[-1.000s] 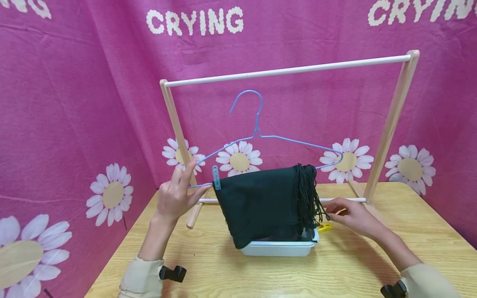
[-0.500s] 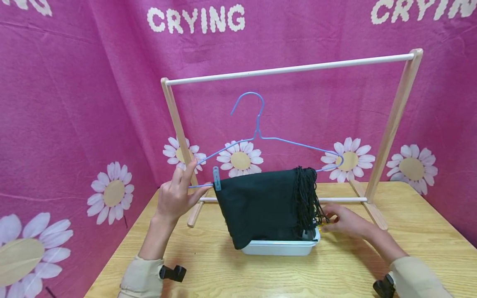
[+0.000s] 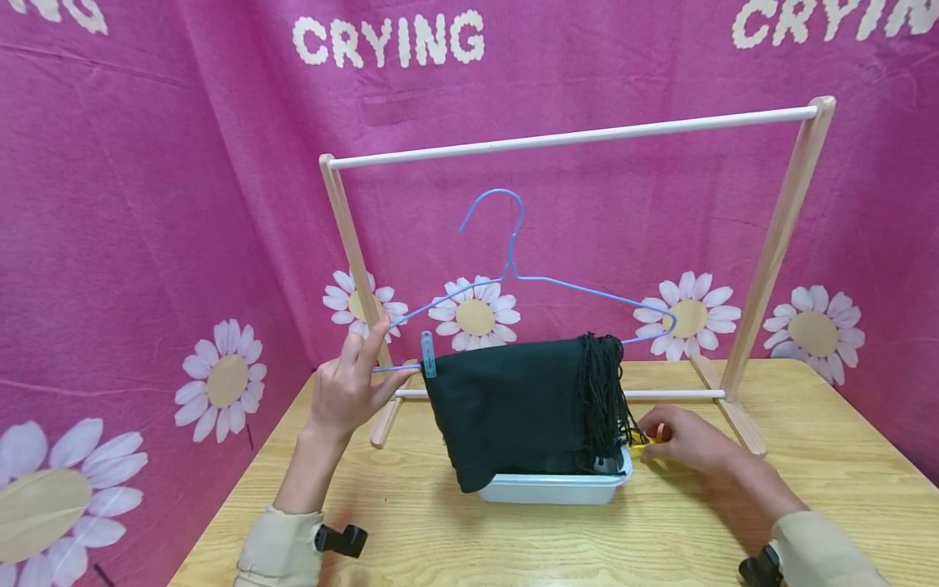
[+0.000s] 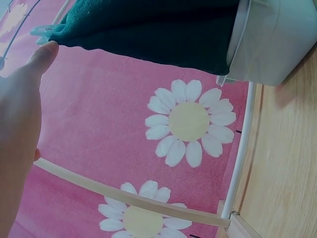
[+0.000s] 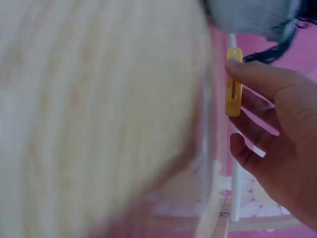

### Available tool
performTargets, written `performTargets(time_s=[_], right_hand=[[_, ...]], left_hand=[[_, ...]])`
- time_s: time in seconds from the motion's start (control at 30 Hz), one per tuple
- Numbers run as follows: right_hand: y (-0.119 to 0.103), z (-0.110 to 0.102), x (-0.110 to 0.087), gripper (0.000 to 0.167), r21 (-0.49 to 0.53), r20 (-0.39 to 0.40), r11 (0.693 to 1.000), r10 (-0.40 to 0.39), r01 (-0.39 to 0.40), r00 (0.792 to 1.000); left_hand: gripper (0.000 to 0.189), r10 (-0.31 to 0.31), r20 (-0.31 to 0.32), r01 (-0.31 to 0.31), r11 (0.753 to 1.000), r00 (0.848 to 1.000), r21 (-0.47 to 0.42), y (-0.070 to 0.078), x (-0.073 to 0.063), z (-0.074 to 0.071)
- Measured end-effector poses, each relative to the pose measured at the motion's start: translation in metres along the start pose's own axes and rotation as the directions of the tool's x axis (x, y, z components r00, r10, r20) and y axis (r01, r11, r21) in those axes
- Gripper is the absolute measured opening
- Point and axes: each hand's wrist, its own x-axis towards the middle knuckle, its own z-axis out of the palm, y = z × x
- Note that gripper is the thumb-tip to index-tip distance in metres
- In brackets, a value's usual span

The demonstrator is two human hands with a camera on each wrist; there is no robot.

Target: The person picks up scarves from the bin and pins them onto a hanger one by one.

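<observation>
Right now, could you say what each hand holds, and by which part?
The left hand holds the hanger by its left end; the right hand pinches the yellow clip near its holed end.

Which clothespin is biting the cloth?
The slim blue plastic clothespin, clipped to the black fringed cloth. The slim yellow plastic clothespin is pinched in the right grip instead.

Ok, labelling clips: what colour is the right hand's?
The clip is yellow, clearest in the right wrist view.
</observation>
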Motion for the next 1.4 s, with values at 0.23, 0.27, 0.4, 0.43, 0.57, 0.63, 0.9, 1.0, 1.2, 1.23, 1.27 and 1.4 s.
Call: performTargets(time_s=[0.23, 0.27, 0.4, 0.43, 0.57, 0.63, 0.9, 1.0, 1.2, 1.23, 1.27, 1.4], right_hand=[[-0.015, -0.027, -0.005, 0.026, 0.035, -0.139, 0.999, 0.025, -0.02, 0.99], [-0.017, -0.031, -0.006, 0.026, 0.034, -0.157, 0.999, 0.027, -0.022, 0.987], [-0.028, -0.045, -0.006, 0.025, 0.033, -0.207, 0.999, 0.018, -0.011, 0.978], [-0.031, -0.048, -0.006, 0.024, 0.04, -0.221, 0.999, 0.014, -0.005, 0.975], [-0.045, -0.059, -0.006, 0.024, 0.042, -0.28, 0.999, -0.017, 0.03, 0.96], [-0.052, -0.063, -0.005, 0.024, 0.03, -0.31, 0.998, -0.036, 0.047, 0.95], [-0.075, -0.076, -0.006, 0.029, 0.022, -0.349, 0.994, -0.089, 0.103, 0.933], [-0.08, -0.078, -0.007, 0.034, 0.027, -0.367, 0.992, -0.103, 0.121, 0.925], [-0.098, -0.084, -0.005, 0.049, 0.018, -0.436, 0.981, -0.166, 0.193, 0.885], [-0.102, -0.085, -0.004, 0.05, 0.008, -0.45, 0.978, -0.181, 0.207, 0.874], [-0.106, -0.086, -0.003, 0.05, -0.003, -0.467, 0.975, -0.196, 0.22, 0.862], [-0.121, -0.09, 0.002, 0.049, -0.015, -0.521, 0.968, -0.221, 0.25, 0.825]], left_hand=[[0.06, 0.013, -0.005, -0.013, 1.0, 1.0, -0.014, 0.003, -0.001, 0.004], [0.06, 0.016, -0.005, -0.016, 1.0, 1.0, -0.015, 0.003, -0.001, 0.004], [0.06, 0.021, -0.01, -0.021, 1.0, 1.0, -0.009, 0.005, -0.001, 0.006], [0.06, 0.021, -0.01, -0.021, 1.0, 1.0, -0.008, 0.005, -0.001, 0.006], [0.061, 0.016, -0.012, -0.016, 1.0, 1.0, -0.005, 0.007, 0.0, 0.007], [0.061, 0.012, -0.011, -0.013, 1.0, 1.0, -0.008, 0.008, 0.0, 0.008], [0.062, -0.002, 0.006, 0.002, 1.0, 1.0, -0.021, 0.01, -0.001, 0.009], [0.062, -0.005, 0.011, 0.006, 1.0, 1.0, -0.019, 0.01, -0.002, 0.009], [0.063, -0.008, 0.017, 0.009, 1.0, 1.0, -0.027, 0.011, -0.001, 0.01], [0.063, -0.008, 0.016, 0.009, 1.0, 1.0, -0.029, 0.012, -0.001, 0.01], [0.063, -0.008, 0.015, 0.008, 0.999, 1.0, -0.033, 0.012, 0.0, 0.011], [0.063, -0.005, 0.007, 0.005, 0.999, 1.0, -0.04, 0.014, 0.001, 0.011]])
